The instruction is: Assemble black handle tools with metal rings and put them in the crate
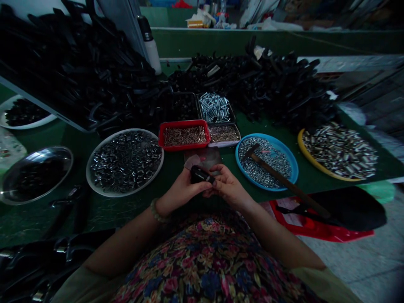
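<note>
My left hand (182, 188) is closed round a short black cylindrical part (201, 175), with a pale cover on one of its fingers. My right hand (229, 185) pinches the near right end of the same part; its exact shape is partly hidden by the fingers. Both hands meet over the near side of a flat metal plate (212, 156) on the green bench. Just beyond them stand a red tray (160, 141) of thin copper-coloured pins and a pale tray (238, 142) of tiny metal pieces.
Left is a white plate (89, 182) of metal clips. On the right, a hammer (277, 174) lies across a blue plate (296, 166) of small metal parts; beyond it is a yellow plate (304, 155) of metal cylinders. Black parts (268, 88) heap up behind, near a white bottle (152, 54).
</note>
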Demonstrator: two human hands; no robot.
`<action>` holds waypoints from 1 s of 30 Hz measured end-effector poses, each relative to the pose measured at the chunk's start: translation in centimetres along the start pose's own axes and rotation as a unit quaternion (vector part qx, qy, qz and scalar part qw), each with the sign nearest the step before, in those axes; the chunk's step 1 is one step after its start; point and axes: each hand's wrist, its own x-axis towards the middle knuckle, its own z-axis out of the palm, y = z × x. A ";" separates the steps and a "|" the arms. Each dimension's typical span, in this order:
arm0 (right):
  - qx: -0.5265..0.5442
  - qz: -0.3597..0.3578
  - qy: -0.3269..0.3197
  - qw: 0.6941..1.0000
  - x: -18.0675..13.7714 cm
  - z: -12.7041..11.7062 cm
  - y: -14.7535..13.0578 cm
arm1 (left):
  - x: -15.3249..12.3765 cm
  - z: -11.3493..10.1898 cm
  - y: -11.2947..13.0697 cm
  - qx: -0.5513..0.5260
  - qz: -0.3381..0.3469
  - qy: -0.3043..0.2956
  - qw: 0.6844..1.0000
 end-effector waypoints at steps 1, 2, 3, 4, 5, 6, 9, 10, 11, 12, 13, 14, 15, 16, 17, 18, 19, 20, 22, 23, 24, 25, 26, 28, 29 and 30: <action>-0.035 -0.016 0.013 0.999 0.2 -0.2 -0.1 | 0.2 -0.5 0.1 0.021 0.007 -0.008 1.000; -0.081 -0.027 0.012 0.996 0.6 -0.5 -0.4 | 0.4 -1.0 0.2 0.046 0.017 -0.013 0.999; -0.136 -0.036 0.000 0.990 1.2 -0.9 -1.0 | 0.7 -1.6 0.3 0.076 0.029 -0.014 0.997; -0.203 -0.050 -0.012 0.978 2.3 -1.4 -1.8 | 1.1 -2.2 0.3 0.113 0.045 -0.016 0.992; -0.282 -0.073 -0.017 0.957 3.7 -2.0 -2.9 | 1.6 -2.7 0.2 0.162 0.060 -0.020 0.985; -0.367 -0.101 -0.019 0.925 5.4 -2.4 -4.0 | 2.2 -3.0 -0.1 0.224 0.079 -0.030 0.971; -0.650 -0.189 0.017 0.736 11.9 -3.0 -6.8 | 4.0 -2.9 -1.5 0.430 0.141 -0.090 0.887; -0.723 -0.169 -0.012 0.669 14.1 -2.8 -7.4 | 4.5 -2.5 -2.2 0.484 0.161 -0.114 0.852; -0.769 -0.148 -0.040 0.620 16.0 -2.6 -7.6 | 4.9 -2.2 -3.0 0.526 0.179 -0.132 0.821; -0.797 -0.127 -0.065 0.587 17.6 -2.3 -7.7 | 5.2 -1.9 -3.6 0.554 0.193 -0.142 0.797; -0.810 -0.113 -0.082 0.569 18.8 -2.0 -7.5 | 5.3 -1.6 -4.2 0.570 0.204 -0.145 0.782; -0.814 -0.107 -0.092 0.564 19.6 -1.8 -7.3 | 5.3 -1.5 -4.6 0.578 0.214 -0.143 0.774; -0.812 -0.107 -0.097 0.565 20.2 -1.7 -7.1 | 5.1 -1.5 -4.9 0.581 0.221 -0.137 0.771; -0.812 -0.109 -0.101 0.565 20.5 -1.7 -6.9 | 4.8 -1.6 -5.0 0.582 0.227 -0.126 0.771; -0.810 -0.112 -0.102 0.566 20.6 -1.8 -6.8 | 4.5 -1.7 -5.0 0.582 0.228 -0.111 0.772; -0.806 -0.118 -0.100 0.571 20.6 -1.9 -6.8 | 4.2 -1.8 -5.0 0.583 0.225 -0.096 0.774; -0.801 -0.124 -0.094 0.578 20.5 -2.0 -7.0 | 3.9 -1.9 -4.9 0.584 0.218 -0.082 0.778; -0.794 -0.131 -0.085 0.587 20.3 -2.1 -7.2 | 3.7 -1.9 -4.8 0.583 0.207 -0.070 0.783; -0.780 -0.142 -0.062 0.606 19.5 -2.3 -7.7 | 3.6 -1.9 -4.8 0.574 0.183 -0.055 0.796; -0.769 -0.150 -0.052 0.620 18.8 -2.5 -7.9 | 3.6 -1.8 -4.9 0.566 0.171 -0.050 0.805; -0.746 -0.163 -0.046 0.644 18.0 -2.7 -8.0 | 3.7 -1.6 -5.0 0.558 0.158 -0.041 0.814; -0.711 -0.178 -0.043 0.679 16.9 -3.0 -8.0 | 3.8 -1.5 -5.2 0.550 0.144 -0.028 0.822; -0.664 -0.191 -0.043 0.721 15.6 -3.4 -7.7 | 4.0 -1.3 -5.3 0.542 0.133 -0.015 0.830; -0.563 -0.194 -0.052 0.801 12.9 -4.3 -6.7 | 4.2 -1.1 -5.6 0.528 0.122 0.001 0.840; -0.530 -0.181 -0.053 0.827 11.5 -4.8 -6.0 | 4.3 -1.1 -5.7 0.522 0.122 0.003 0.844; -0.520 -0.162 -0.048 0.837 10.4 -5.3 -5.3 | 4.3 -1.0 -5.7 0.518 0.123 0.003 0.847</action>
